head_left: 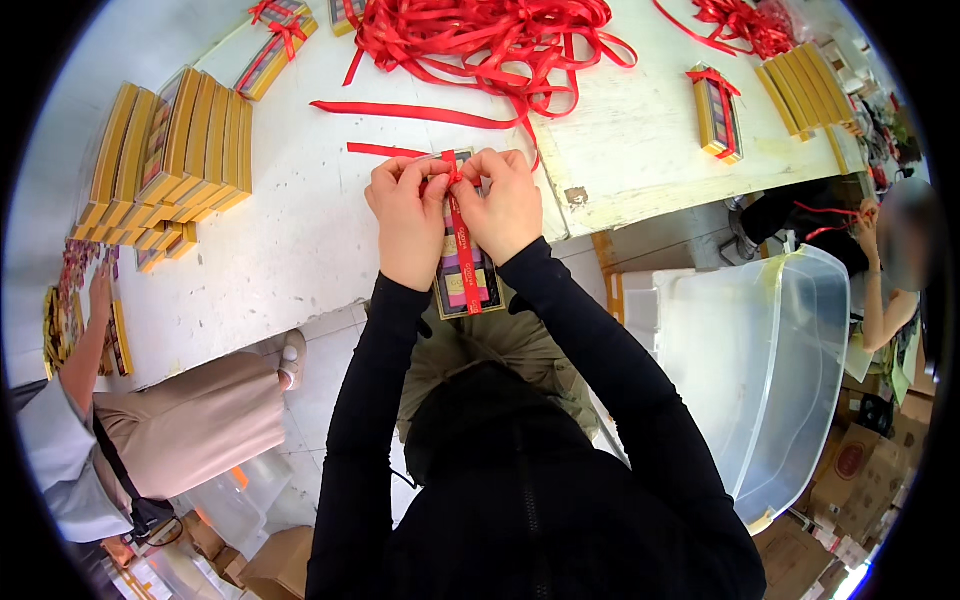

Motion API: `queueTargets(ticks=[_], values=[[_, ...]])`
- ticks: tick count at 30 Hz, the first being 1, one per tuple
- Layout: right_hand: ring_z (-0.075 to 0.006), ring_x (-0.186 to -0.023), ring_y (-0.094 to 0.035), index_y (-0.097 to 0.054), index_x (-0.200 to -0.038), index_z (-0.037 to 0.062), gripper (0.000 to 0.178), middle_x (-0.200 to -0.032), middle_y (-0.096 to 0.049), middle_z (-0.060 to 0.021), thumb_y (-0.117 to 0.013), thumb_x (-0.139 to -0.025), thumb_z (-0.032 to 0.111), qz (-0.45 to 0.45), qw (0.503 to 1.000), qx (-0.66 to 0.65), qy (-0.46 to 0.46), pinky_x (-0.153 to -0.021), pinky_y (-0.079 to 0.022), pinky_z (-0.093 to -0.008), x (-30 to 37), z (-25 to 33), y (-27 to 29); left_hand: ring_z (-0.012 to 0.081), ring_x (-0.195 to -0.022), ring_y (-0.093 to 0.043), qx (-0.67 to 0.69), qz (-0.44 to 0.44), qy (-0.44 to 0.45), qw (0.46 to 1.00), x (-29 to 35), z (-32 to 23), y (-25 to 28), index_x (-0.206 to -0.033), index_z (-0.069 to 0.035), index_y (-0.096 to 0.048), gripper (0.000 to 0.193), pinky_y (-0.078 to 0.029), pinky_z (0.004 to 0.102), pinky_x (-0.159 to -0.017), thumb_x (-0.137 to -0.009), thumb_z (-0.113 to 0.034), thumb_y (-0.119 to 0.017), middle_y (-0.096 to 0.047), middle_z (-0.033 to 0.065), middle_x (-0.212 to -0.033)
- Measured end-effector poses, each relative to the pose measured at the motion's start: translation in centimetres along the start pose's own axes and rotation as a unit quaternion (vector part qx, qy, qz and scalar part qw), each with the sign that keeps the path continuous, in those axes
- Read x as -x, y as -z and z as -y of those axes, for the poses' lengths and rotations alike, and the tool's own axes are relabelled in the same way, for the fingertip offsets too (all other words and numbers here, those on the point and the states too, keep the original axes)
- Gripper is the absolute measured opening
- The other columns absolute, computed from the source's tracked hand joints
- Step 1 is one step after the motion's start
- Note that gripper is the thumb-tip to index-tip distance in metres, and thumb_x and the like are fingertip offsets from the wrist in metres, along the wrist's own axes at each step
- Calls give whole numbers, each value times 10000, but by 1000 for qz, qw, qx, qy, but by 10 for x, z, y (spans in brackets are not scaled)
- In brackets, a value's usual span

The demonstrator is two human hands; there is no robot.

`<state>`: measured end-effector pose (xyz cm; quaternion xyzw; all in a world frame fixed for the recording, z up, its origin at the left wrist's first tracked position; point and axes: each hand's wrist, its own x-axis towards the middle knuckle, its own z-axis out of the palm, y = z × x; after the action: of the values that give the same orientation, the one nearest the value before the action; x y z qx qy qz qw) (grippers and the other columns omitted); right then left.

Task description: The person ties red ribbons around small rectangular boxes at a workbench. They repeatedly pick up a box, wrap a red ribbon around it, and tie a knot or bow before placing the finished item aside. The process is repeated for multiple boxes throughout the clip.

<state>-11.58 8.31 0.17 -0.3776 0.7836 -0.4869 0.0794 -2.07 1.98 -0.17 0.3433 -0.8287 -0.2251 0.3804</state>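
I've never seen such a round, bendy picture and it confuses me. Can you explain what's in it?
Sure! There's no robot here. A person wears a camera on their head, looking down, and its very wide lens bends straight lines. The arms in black sleeves belong to that person. The left hand and right hand are bare, and their fingers pinch a red ribbon wrapped around a small box with gold edges. On the white table lie a big tangled heap of ribbon, stacked boxes on the left, and a box with a bow on the right.
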Motion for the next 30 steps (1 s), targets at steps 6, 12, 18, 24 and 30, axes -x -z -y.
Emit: queueTargets(ticks=[6, 12, 18, 24, 30], values=[[-249, -752, -576, -598, -718, 100, 143, -779, -567, -42, -704, -706, 195, -12, 999, -41, -2, -661, -422, -390, -1, -5, 1, 287, -1063, -494, 190, 46, 142, 970, -6, 14, 2, -909, -51, -705, 182, -416, 362, -905, -801, -194, -674, -549, 163, -1048], [-217, -690, -626, -677, -807, 36, 194, -775, -644, -109, -699, -750, 220, 121, 971, -195, -69, -641, -486, -338, -10, -12, 14, 278, -1096, -423, 168, 12, 130, 977, -1, 13, -7, -888, -27, -666, 146, -386, 356, -917, -835, -161, -646, -459, 151, -1142], [-248, -756, -622, -682, -775, -8, 363, -837, -629, -164, -704, -747, 353, 152, 972, -158, -89, -694, -494, -337, -19, -6, 24, 195, -1064, -454, 100, 6, 84, 991, 4, 5, -8, -937, -3, -618, 158, -436, 286, -844, -891, -152, -591, -389, 116, -1211], [-300, -812, -594, -658, -783, -6, 300, -938, -555, -162, -684, -795, 293, 81, 992, -94, -38, -730, -482, -369, -17, -9, 12, 242, -1112, -420, 130, -31, 112, 985, 6, 4, -7, -930, 8, -586, 151, -408, 321, -890, -897, -138, -566, -405, 140, -1198], [-343, -846, -576, -610, -892, -9, 244, -1034, -532, -179, -604, -863, 233, -26, 999, -43, -4, -750, -474, -402, -6, -13, 0, 297, -1021, -462, 40, -108, 115, 987, 10, 0, -10, -908, 41, -529, 167, -385, 371, -899, -924, -120, -493, -457, 181, -1106]])
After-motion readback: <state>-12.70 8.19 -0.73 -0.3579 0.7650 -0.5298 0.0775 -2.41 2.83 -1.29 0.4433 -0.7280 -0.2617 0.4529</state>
